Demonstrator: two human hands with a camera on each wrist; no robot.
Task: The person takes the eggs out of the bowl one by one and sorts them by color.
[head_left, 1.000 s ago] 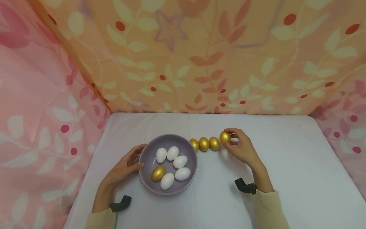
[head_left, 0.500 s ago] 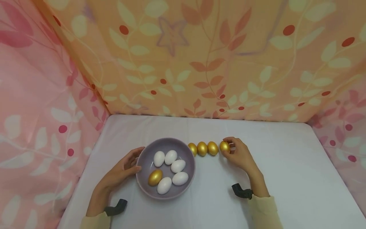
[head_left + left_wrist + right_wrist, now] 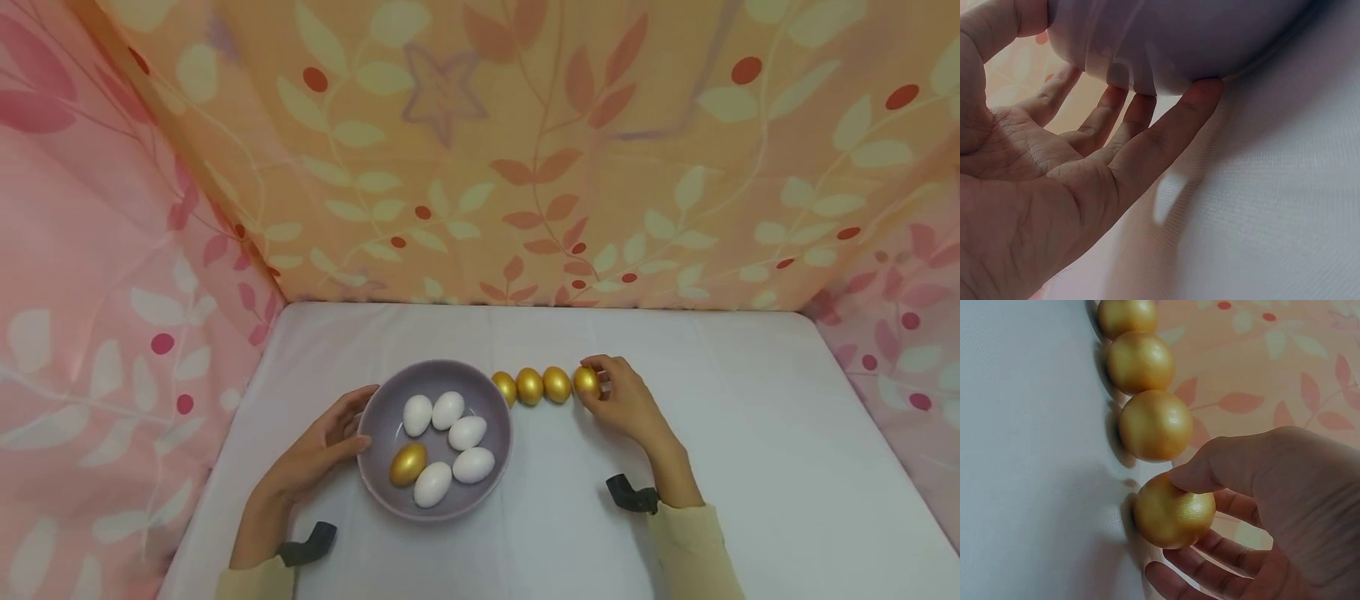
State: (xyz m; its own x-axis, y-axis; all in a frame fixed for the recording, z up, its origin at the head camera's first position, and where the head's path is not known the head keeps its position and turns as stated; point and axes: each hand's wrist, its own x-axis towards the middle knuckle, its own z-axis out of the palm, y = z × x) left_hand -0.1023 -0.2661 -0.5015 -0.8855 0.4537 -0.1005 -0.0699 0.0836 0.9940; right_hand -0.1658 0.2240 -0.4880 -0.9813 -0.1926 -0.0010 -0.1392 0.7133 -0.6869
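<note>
A grey-purple bowl sits on the white table and holds several white eggs and one gold egg. My left hand rests against the bowl's left side, fingers straight along its wall. To the bowl's right, three gold eggs lie in a row. At the row's right end my right hand pinches a fourth gold egg, which rests on the table. In the right wrist view the thumb and fingers curl round this egg.
The white table is walled by floral cloth: orange at the back, pink on the left and on the right. Bare tabletop stretches to the right of my right hand.
The right hand has lowered the fourth gold egg onto the table and drawn it closer to the row. The left hand and bowl have not moved.
</note>
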